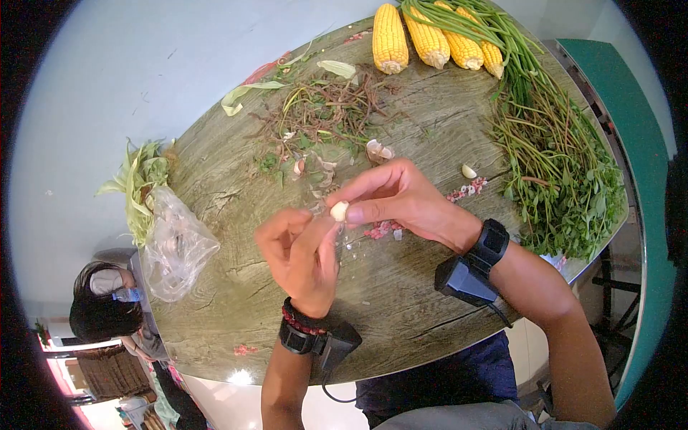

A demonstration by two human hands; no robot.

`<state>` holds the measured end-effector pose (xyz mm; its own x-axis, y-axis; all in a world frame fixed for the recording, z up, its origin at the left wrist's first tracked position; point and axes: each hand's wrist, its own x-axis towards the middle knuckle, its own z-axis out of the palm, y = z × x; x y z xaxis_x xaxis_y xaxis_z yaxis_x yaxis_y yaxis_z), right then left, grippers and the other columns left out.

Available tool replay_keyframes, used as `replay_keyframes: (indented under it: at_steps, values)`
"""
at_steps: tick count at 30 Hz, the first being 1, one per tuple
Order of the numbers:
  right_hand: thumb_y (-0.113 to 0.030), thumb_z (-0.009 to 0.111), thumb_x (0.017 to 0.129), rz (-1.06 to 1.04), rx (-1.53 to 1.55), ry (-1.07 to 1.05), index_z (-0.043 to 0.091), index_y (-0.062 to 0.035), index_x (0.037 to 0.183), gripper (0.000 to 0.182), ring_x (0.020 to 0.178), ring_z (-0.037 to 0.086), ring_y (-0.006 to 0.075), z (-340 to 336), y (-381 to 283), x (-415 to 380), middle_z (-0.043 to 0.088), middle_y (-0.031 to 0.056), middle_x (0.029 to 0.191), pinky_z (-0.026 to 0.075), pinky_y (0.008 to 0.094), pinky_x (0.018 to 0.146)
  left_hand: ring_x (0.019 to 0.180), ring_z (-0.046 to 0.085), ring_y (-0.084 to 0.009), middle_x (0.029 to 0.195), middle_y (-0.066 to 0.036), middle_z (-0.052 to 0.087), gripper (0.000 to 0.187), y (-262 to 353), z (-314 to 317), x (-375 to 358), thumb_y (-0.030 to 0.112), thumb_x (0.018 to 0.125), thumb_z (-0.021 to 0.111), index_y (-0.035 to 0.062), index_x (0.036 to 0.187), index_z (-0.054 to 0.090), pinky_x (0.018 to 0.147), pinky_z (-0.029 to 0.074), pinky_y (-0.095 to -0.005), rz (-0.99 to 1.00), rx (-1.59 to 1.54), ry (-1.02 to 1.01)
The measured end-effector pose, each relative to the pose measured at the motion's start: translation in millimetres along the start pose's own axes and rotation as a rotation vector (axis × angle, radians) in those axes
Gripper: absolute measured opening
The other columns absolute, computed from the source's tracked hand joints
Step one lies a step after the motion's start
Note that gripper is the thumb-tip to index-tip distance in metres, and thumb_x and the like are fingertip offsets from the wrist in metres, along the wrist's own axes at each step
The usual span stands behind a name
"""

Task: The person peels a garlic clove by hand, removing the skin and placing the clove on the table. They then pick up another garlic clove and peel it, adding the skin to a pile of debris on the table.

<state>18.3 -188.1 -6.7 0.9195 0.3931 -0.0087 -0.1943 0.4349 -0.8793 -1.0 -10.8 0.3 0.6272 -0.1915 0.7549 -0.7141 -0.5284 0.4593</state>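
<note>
A small pale garlic clove [340, 211] is pinched between the fingertips of my right hand [401, 204]. Close against it from the left, my left hand [304, 254] has its fingers bent and pressed together, with the fingertips at the clove. Just beyond both hands lie bits of garlic skin [326, 168] and part of a garlic bulb [380, 150]. One peeled clove [469, 171] rests on the wooden table [236, 179], to the right of my right hand.
Corn cobs [390, 39] lie at the far edge, beside a long pile of greens [559, 158] on the right. Stem scraps [322, 107] lie beyond my hands. A clear plastic bag [175, 247] and husks [143, 179] sit left. Another person [107, 301] is at the lower left.
</note>
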Motion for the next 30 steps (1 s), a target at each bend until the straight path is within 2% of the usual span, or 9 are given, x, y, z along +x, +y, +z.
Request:
replay_keyframes:
  at_steps: [2,5,8,11,17,26,30]
  values:
    - [-0.022,0.075,0.083,-0.012,-0.022,-0.002,0.072,-0.0075,0.106,0.027,0.073,0.061,0.0017,-1.4,2.0,1.1,0.071,0.0013,0.09,0.042,0.0149,0.049,0.093,0.052,-0.0232,0.105,-0.012,0.049,0.029,-1.0,-1.5,-2.3,-0.01,0.075,0.07,0.0056,0.098,0.062,0.075,0.048,-0.0331,-0.022,0.002,-0.009]
    - [-0.021,0.075,0.083,-0.01,-0.025,0.0,0.071,-0.0078,0.107,0.028,0.073,0.061,0.0016,-1.7,2.8,1.3,0.071,0.001,0.089,0.043,0.0147,0.049,0.093,0.052,-0.0228,0.105,-0.011,0.049,0.03,0.5,-1.4,-6.6,-0.01,0.075,0.069,0.0059,0.1,0.063,0.074,0.047,-0.0326,-0.159,-0.052,0.0]
    - [-0.021,0.074,0.083,-0.009,-0.015,-0.01,0.071,-0.0077,0.107,0.028,0.073,0.061,0.0019,-3.1,3.8,1.6,0.072,0.0014,0.09,0.043,0.0146,0.049,0.092,0.052,-0.0217,0.106,-0.011,0.048,0.03,0.1,-0.4,0.4,-0.01,0.076,0.07,0.0063,0.1,0.065,0.073,0.047,-0.0318,0.004,0.036,-0.013]
    - [-0.019,0.074,0.083,-0.099,0.007,-0.03,0.071,-0.0077,0.108,0.028,0.074,0.061,0.0021,-2.9,8.7,4.6,0.072,0.0018,0.091,0.044,0.0148,0.049,0.092,0.052,-0.021,0.107,-0.011,0.048,0.029,-0.1,-0.1,0.6,-0.009,0.076,0.07,0.0067,0.1,0.066,0.073,0.046,-0.0311,0.006,0.037,-0.011]
    - [-0.02,0.074,0.083,0.001,-0.016,-0.003,0.071,-0.0085,0.108,0.028,0.074,0.062,0.0016,-1.1,1.6,0.5,0.072,0.0018,0.091,0.043,0.0148,0.048,0.09,0.051,-0.0207,0.108,-0.011,0.048,0.028,0.8,-0.3,-0.9,-0.01,0.074,0.071,0.0068,0.096,0.067,0.073,0.045,-0.0296,0.008,0.036,0.02]
    - [-0.021,0.074,0.084,-0.017,-0.022,-0.01,0.071,-0.0085,0.107,0.027,0.07,0.06,0.0007,-1.3,3.0,1.8,0.071,0.0004,0.089,0.04,0.0146,0.046,0.088,0.051,-0.0208,0.108,-0.011,0.048,0.027,-0.8,0.3,-0.5,-0.01,0.073,0.071,0.0063,0.094,0.066,0.072,0.045,-0.0311,0.033,-0.001,0.049]
    - [-0.021,0.074,0.084,-0.013,-0.022,-0.01,0.071,-0.0083,0.107,0.027,0.07,0.059,0.0006,-1.9,3.6,1.7,0.071,0.0005,0.089,0.04,0.0147,0.046,0.088,0.051,-0.0205,0.108,-0.011,0.047,0.026,4.4,-1.5,1.4,-0.01,0.074,0.07,0.0065,0.094,0.066,0.073,0.045,-0.0311,-0.018,0.058,0.014]
